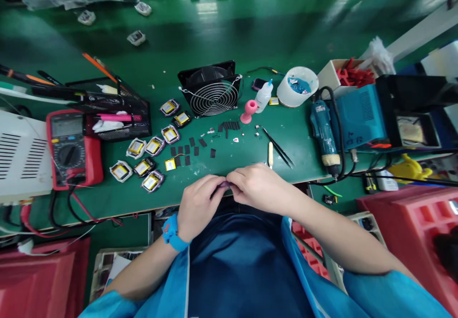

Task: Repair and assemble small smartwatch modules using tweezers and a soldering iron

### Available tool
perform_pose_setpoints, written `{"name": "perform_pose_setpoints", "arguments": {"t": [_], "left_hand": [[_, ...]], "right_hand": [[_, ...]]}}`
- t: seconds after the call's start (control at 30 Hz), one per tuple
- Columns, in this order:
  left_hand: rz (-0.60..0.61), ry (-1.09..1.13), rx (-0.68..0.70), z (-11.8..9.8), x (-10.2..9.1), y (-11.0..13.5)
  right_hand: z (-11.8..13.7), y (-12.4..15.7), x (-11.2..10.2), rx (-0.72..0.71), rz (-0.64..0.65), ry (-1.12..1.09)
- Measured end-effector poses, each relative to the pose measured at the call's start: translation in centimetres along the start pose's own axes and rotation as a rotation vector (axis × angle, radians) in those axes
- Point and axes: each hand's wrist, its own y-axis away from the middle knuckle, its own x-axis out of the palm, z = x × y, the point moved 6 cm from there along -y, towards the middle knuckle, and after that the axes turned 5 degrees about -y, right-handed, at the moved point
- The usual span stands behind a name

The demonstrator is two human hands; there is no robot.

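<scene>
Close to the bench's front edge, my left hand (202, 201) and my right hand (259, 189) meet with fingers pinched. Between them is a small purple piece (224, 184), mostly covered by the fingers, so its kind does not show. To the left lie several small device housings (152, 181) with yellow battery cells inside. A loose yellow battery cell (170, 164) with thin wires lies beside black rectangular pads (187, 159). On the right, black tweezers (278, 147) lie near a cream-handled tool (270, 155).
A black fan (214, 96) stands at mid-bench. Right of it are a pink stand (248, 112), a squeeze bottle (264, 96), a white tub (286, 94) and an electric screwdriver (324, 132). Leftward stand a red multimeter (95, 165) and a mesh organiser (141, 129). Cables hang at the front edge.
</scene>
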Motion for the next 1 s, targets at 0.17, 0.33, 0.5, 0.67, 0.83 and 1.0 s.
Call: {"name": "perform_pose_setpoints", "arguments": {"t": [0.17,0.33,0.5,0.67,0.83,1.0], "left_hand": [[0.036,-0.015,-0.076,0.8,0.4,-0.5],[0.043,-0.067,-0.098,1.2,0.5,-0.8],[0.012,-0.076,-0.007,1.8,0.1,-0.5],[0.081,0.020,0.145,2.0,-0.4,-0.3],[0.092,-0.008,0.261,1.7,-0.2,-0.4],[0.088,0.003,0.243,1.9,0.1,-0.2]], "right_hand": [[0.3,-0.9,0.6,0.071,0.021,0.141],[-0.3,-2.0,0.7,0.109,0.066,0.125],[-1.8,-3.5,0.0,0.175,0.149,0.043],[-2.5,-4.4,-0.1,0.187,0.261,-0.035],[-2.2,-4.8,0.2,0.155,0.324,0.010],[-2.0,-5.1,0.4,0.136,0.346,0.037]]}}
